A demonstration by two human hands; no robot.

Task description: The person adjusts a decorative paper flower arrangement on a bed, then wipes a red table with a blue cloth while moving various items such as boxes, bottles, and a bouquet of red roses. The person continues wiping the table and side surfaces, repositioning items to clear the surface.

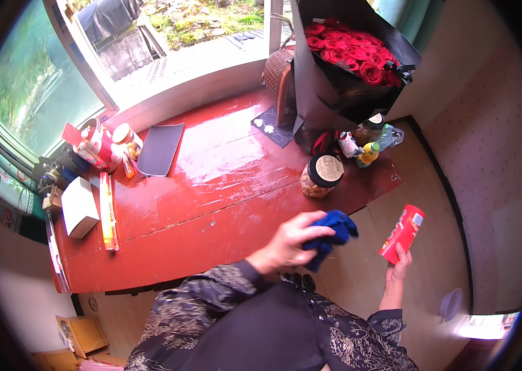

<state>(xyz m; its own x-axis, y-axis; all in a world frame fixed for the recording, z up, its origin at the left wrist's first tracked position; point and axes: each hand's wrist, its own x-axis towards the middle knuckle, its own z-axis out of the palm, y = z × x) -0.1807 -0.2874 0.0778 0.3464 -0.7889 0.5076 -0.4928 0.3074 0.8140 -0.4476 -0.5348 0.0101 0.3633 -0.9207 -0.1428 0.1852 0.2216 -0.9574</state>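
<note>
My left hand is closed round a crumpled dark blue cloth, held in front of my body near the front edge of the red table. Off to the right, past the table's edge, my right hand grips a red cylindrical canister by its lower end. The canister is tilted, its top leaning right. Cloth and canister are apart. Nearest to the cloth on the table stands a jar with a pale round lid.
At the back right, a black-wrapped bouquet of red roses stands beside a brown bag. A small yellow bottle is near the right edge. Toward the left are a dark grey flat tray, a white box and a long yellow-red box.
</note>
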